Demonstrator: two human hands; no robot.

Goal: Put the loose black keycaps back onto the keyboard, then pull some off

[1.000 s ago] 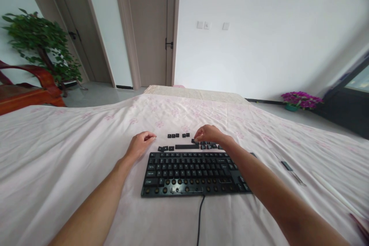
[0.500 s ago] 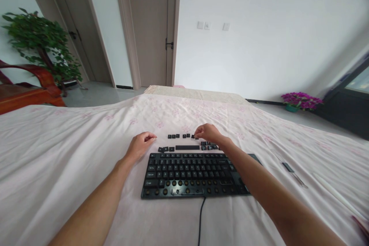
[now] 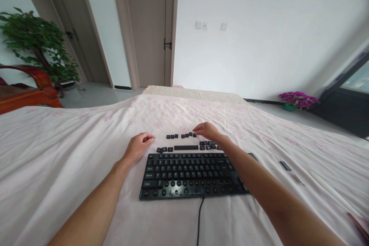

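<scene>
Right hand [image 3: 208, 132] has edged leftward along loose keycaps [image 3: 184, 136]; legends unreadable.

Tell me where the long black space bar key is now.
In the head view, the space bar lies loose on the sheet, just behind the keyboard, between the left hand and right hand.

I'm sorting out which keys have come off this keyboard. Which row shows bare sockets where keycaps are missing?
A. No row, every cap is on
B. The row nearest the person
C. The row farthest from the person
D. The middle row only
B: the keyboard shows round bare sockets along its nearest row, while loose keycaps and the long space bar cap lie on the sheet beyond it, by the right hand.
</scene>
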